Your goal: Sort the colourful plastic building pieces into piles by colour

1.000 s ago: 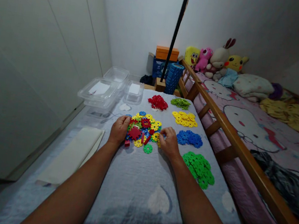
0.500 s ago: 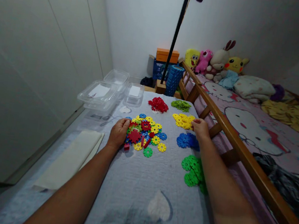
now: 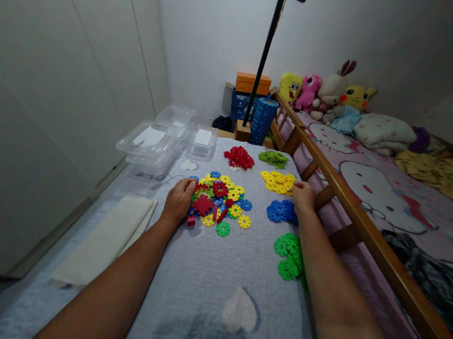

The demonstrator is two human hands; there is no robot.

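A mixed pile of plastic snowflake discs [image 3: 219, 199] in several colours lies in the middle of a grey cloth-covered table [image 3: 212, 279]. My left hand [image 3: 178, 199] rests curled against the pile's left edge, fingers touching the discs. Sorted heaps lie around it: red [image 3: 238, 157], light green [image 3: 273, 157], yellow [image 3: 277, 181], blue [image 3: 280, 210] and green [image 3: 288, 253]. My right hand [image 3: 303, 196] sits at the right edge of the yellow heap, fingers closed; I cannot make out what, if anything, it pinches.
Clear plastic containers [image 3: 150, 142] stand at the table's far left. A folded white cloth [image 3: 106, 240] lies left of my arm. A wooden bed rail [image 3: 354, 217] runs along the right, with plush toys [image 3: 324, 90] behind. A black pole [image 3: 266, 47] rises at the back.
My right hand left the mixed pile and moved right to the yellow heap, where it now stays. The left hand has kept its place.
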